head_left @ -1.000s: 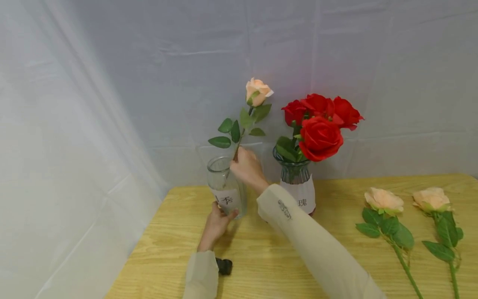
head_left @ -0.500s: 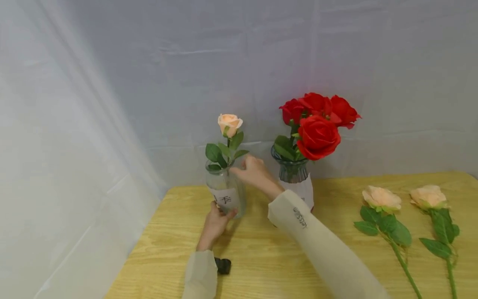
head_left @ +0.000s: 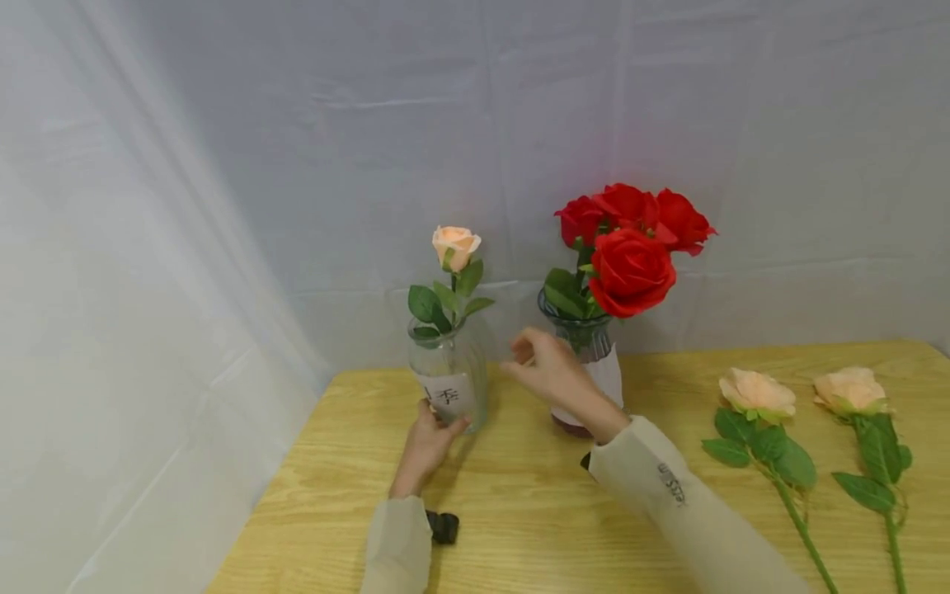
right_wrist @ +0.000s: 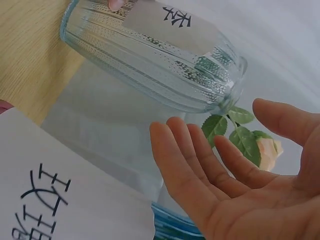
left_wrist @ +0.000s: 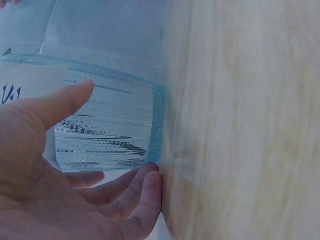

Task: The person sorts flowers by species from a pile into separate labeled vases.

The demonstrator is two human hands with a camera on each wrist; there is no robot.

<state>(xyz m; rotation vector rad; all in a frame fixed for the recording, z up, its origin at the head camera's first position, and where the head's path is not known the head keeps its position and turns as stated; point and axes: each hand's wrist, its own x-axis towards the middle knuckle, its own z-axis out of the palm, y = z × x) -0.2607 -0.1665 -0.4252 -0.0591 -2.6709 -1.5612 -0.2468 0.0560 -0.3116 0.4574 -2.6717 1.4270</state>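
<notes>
A clear ribbed glass vase [head_left: 467,375] with a white paper label stands upright at the back left of the table. One peach rose [head_left: 455,246] is in it, its bloom and leaves above the rim. Low on the vase, my left hand [head_left: 428,445] grips it, the thumb across the label and the fingers round the other side, as the left wrist view [left_wrist: 75,150] shows. My right hand [head_left: 557,375] holds nothing; its fingers are loosely bent, between this vase and a blue-grey glass vase [head_left: 582,338] of red roses [head_left: 634,268].
Two peach roses [head_left: 757,394] with green stems lie on the right side of the wooden table [head_left: 519,528]. White sheeting [head_left: 371,165] hangs behind and at the left. A small black object [head_left: 444,528] shows beside the left sleeve.
The peach rose has gone down into the clear vase. My right hand has let go of its stem and drawn back to the right. My left hand has stayed on the vase.
</notes>
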